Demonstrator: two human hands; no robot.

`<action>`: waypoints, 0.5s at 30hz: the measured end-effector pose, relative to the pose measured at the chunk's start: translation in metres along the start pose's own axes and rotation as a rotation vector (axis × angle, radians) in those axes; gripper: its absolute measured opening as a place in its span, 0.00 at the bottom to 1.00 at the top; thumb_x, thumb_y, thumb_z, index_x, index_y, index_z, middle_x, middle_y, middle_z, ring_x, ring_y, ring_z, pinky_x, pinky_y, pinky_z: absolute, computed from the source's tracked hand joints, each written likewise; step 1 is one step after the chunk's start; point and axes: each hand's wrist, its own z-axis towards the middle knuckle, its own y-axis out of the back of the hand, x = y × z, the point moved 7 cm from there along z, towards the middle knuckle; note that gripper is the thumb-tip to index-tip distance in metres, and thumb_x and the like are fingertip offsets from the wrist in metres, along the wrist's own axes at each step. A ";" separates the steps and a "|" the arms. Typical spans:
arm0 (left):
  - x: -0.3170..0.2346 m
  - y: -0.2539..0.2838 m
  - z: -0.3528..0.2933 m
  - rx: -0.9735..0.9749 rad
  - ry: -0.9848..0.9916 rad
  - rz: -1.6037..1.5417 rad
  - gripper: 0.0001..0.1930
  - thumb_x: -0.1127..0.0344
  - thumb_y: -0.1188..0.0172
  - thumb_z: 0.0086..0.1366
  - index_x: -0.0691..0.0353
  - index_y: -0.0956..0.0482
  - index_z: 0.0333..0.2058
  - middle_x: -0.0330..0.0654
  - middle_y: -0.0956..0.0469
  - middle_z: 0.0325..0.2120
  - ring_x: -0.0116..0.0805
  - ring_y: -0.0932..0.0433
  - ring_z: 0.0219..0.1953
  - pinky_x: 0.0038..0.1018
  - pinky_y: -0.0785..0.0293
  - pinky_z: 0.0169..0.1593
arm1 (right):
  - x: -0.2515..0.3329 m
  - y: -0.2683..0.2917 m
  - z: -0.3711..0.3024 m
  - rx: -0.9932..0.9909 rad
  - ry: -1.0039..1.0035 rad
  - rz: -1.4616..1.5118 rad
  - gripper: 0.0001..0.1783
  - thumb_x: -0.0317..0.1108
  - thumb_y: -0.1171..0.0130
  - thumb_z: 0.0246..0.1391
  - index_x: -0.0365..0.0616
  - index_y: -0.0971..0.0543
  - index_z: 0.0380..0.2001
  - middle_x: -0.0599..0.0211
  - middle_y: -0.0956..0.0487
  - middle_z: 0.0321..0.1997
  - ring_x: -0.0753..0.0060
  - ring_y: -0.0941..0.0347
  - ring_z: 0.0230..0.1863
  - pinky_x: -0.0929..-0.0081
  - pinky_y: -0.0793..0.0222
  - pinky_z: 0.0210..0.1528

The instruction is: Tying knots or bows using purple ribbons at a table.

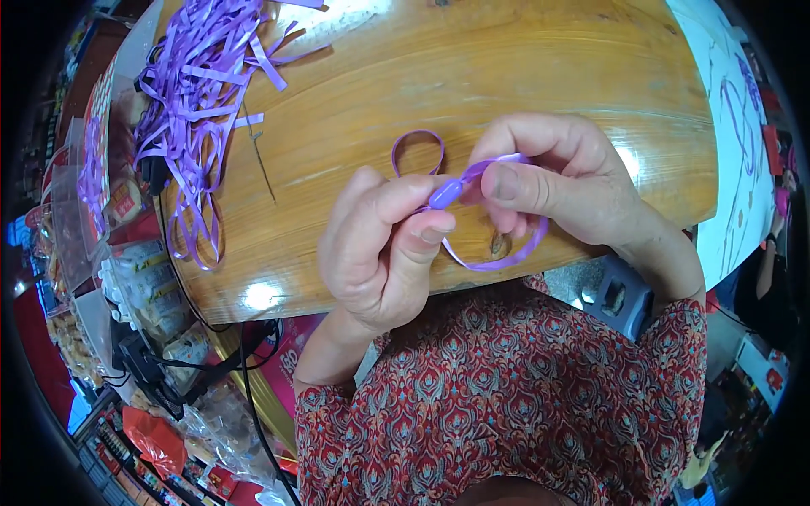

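1. In the head view, we see the purple bead (445, 194) held over the wooden surface (506, 76).
2. We find the left hand (367, 253) narrow: its thumb and forefinger hold the bead.
3. The right hand (574, 181) is narrow too, and pinches the purple ribbon (498, 265) just to the right of the bead; this ribbon curves around below the bead.
4. Well apart from the bead, to its upper left, we notice a tangled pile of purple ribbons (194, 93).
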 end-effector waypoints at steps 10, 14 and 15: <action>0.027 -0.018 -0.004 0.103 0.424 -0.374 0.14 0.63 0.48 0.65 0.70 0.27 0.41 0.38 0.32 0.31 0.23 0.35 0.27 0.18 0.37 0.31 | 0.003 0.028 -0.012 -0.122 0.056 0.095 0.15 0.39 0.51 0.61 0.38 0.23 0.33 0.75 0.28 0.19 0.89 0.35 0.20 0.89 0.40 0.21; 0.000 -0.026 0.020 0.052 0.162 0.124 0.17 0.67 0.50 0.64 0.70 0.31 0.49 0.43 0.32 0.39 0.27 0.31 0.36 0.22 0.34 0.41 | 0.024 0.043 -0.033 -0.199 0.157 0.069 0.15 0.39 0.53 0.62 0.37 0.24 0.32 0.75 0.28 0.19 0.88 0.35 0.19 0.89 0.41 0.21; -0.001 -0.023 0.021 0.023 0.118 0.223 0.18 0.69 0.50 0.64 0.70 0.32 0.51 0.44 0.32 0.41 0.29 0.31 0.39 0.23 0.34 0.44 | 0.030 0.055 -0.043 -0.268 0.170 0.043 0.15 0.39 0.53 0.62 0.37 0.24 0.32 0.75 0.28 0.19 0.88 0.35 0.19 0.89 0.41 0.21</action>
